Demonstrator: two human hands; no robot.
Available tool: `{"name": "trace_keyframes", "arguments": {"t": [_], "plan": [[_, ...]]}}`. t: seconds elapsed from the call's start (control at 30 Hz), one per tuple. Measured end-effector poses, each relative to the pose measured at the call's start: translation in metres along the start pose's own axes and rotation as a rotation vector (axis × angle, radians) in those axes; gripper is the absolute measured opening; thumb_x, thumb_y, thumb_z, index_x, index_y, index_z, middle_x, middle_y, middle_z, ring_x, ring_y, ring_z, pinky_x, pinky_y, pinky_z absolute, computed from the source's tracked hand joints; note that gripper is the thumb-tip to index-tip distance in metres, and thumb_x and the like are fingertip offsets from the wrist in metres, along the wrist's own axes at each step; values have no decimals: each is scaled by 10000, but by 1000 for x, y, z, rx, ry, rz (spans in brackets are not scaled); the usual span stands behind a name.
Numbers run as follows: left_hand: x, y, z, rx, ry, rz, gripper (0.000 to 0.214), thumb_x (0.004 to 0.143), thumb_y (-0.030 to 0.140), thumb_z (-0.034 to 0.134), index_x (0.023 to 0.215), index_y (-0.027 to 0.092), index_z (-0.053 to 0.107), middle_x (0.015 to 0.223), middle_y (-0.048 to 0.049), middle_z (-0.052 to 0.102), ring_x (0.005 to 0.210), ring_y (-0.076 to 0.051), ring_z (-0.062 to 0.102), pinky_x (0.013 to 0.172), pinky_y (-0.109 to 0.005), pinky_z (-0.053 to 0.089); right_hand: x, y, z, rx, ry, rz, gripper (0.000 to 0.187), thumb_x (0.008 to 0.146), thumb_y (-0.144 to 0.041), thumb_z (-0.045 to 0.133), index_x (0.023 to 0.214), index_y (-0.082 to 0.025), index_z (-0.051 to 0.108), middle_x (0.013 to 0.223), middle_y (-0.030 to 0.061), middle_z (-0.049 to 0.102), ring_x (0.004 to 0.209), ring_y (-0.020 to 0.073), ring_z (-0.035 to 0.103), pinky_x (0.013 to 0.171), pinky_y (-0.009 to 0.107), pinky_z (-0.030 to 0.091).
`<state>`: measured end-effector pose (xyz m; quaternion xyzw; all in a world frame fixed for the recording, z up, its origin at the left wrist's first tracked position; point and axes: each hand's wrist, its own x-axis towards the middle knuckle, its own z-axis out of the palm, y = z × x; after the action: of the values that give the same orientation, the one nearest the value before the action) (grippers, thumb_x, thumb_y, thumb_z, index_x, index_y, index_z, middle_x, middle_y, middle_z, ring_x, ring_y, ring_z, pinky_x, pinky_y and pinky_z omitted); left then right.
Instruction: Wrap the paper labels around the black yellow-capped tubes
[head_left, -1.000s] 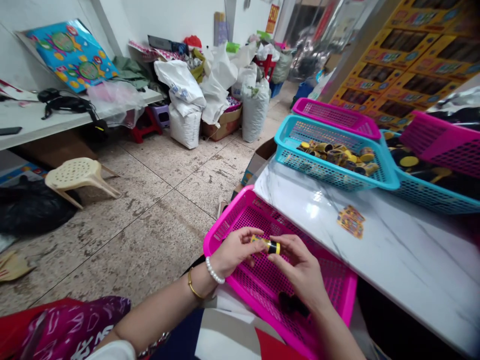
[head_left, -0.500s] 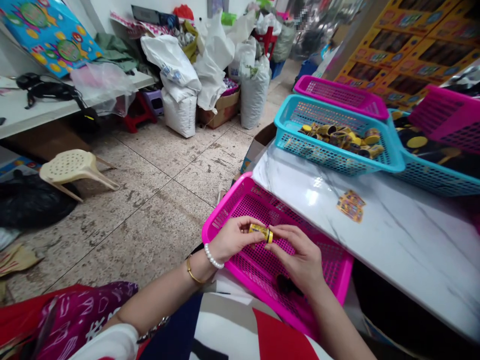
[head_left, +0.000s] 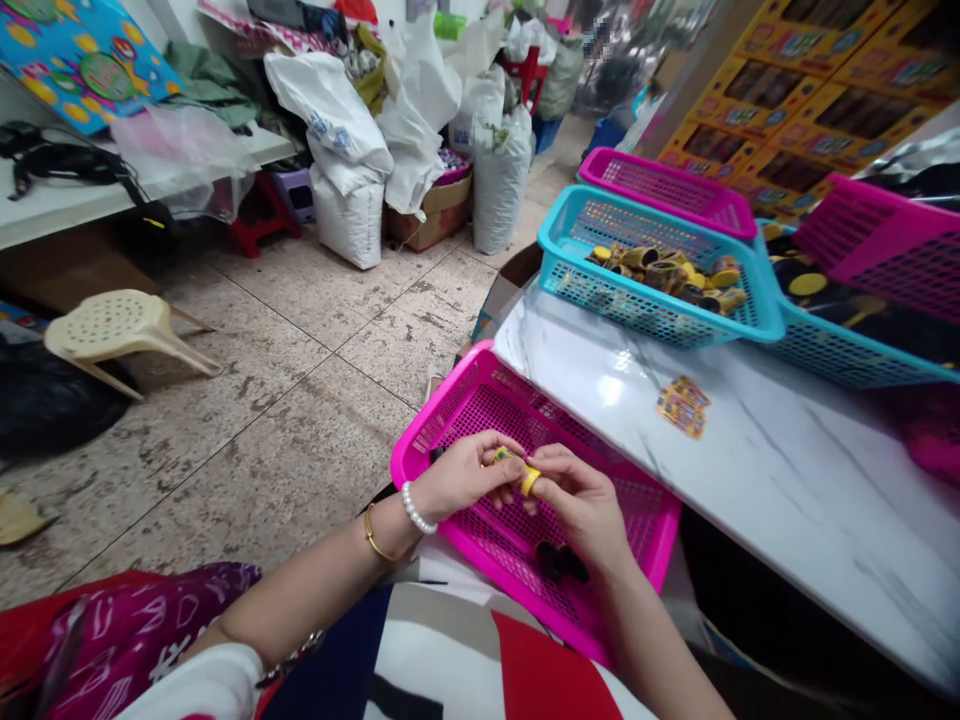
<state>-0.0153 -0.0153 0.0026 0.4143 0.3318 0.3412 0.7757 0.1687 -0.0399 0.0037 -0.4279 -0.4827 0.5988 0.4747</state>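
Over a pink plastic basket (head_left: 405, 455), both hands meet around a small yellow cylinder (head_left: 530, 481) with a printed side and a plain yellow end. My left hand (head_left: 459, 480) is closed on its printed body, covering much of it. The fingers of my right hand (head_left: 589, 508) grip the plain yellow end, which looks like a cap. A few round black pieces (head_left: 559, 562) lie in the basket below my right hand. On the marble-patterned table (head_left: 780, 470) beside the basket is a small patch of printed stickers (head_left: 684, 406).
A blue basket (head_left: 645, 318) of similar yellow cylinders (head_left: 664, 272) stands on the table, with more baskets around it. Stacked yellow boxes (head_left: 772, 90) rise behind. To the left are a cream stool (head_left: 112, 322), white sacks (head_left: 346, 200) and a side table (head_left: 262, 148).
The cylinder has turned in my fingers, and its yellow end tilts more toward me. My fingers have closed further around it. The camera view has shifted slightly to the right.
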Motion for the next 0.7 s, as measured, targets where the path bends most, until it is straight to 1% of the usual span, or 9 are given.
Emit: {"name": "trace_keyframes", "arguments": {"t": [0.1,0.17,0.2,0.27,0.33,0.47,0.57,0.63,0.7], "plan": [[1,-3,-1,-105,-38,-52,436,750,490,734,927,121,582,656,-16,647,484,-88,583,459,-185,446,0,5,1,76,19,-26,129,732,-243,779,852,-266,740,955,21,563,620,114,583,447,245,528],[2,-5,-1,-125,-24,-75,436,734,521,735,815,123,574,600,-18,638,443,-82,561,403,-164,409,0,6,0,47,2,-38,157,748,-239,767,900,-268,740,995,35,557,690,134,596,493,257,549],[3,-5,-2,-133,-16,-84,445,731,536,731,795,128,566,583,-20,640,427,-82,554,385,-159,397,0,7,0,24,-13,-43,163,758,-239,758,918,-266,744,1007,42,552,729,146,602,523,269,560],[3,-6,-2,-154,-17,-100,458,733,556,719,819,133,564,590,-31,660,418,-84,555,375,-154,398,0,8,-1,-7,-40,-47,151,776,-237,742,924,-263,755,1000,48,541,765,160,604,563,291,573],[3,-6,-2,-161,-22,-113,469,727,564,721,837,133,571,601,-36,671,418,-82,559,379,-152,411,-1,10,-2,0,-43,-47,126,785,-234,732,902,-268,763,972,43,529,749,158,600,552,299,575],[4,-5,0,-131,17,-142,486,721,590,709,790,126,583,590,-44,677,396,-76,543,359,-149,395,-2,16,-2,21,6,-53,138,787,-236,730,913,-284,761,981,41,529,751,159,599,526,291,570],[5,-5,3,-110,39,-150,489,729,600,690,765,123,590,585,-48,678,370,-70,520,340,-151,381,-2,13,-1,-49,15,-89,128,790,-232,730,904,-284,758,996,45,554,821,169,604,617,299,577],[4,-4,5,-91,47,-151,493,736,608,677,744,123,587,561,-40,662,349,-64,497,327,-148,370,-3,7,0,-109,-14,-120,141,792,-210,730,909,-285,757,1020,50,564,897,181,605,720,320,573],[3,-4,8,-77,47,-157,497,745,621,658,747,132,571,541,-28,646,331,-60,480,314,-141,355,-6,0,2,-153,-54,-141,167,792,-192,730,924,-290,760,1037,56,561,945,192,604,770,333,569]]}}
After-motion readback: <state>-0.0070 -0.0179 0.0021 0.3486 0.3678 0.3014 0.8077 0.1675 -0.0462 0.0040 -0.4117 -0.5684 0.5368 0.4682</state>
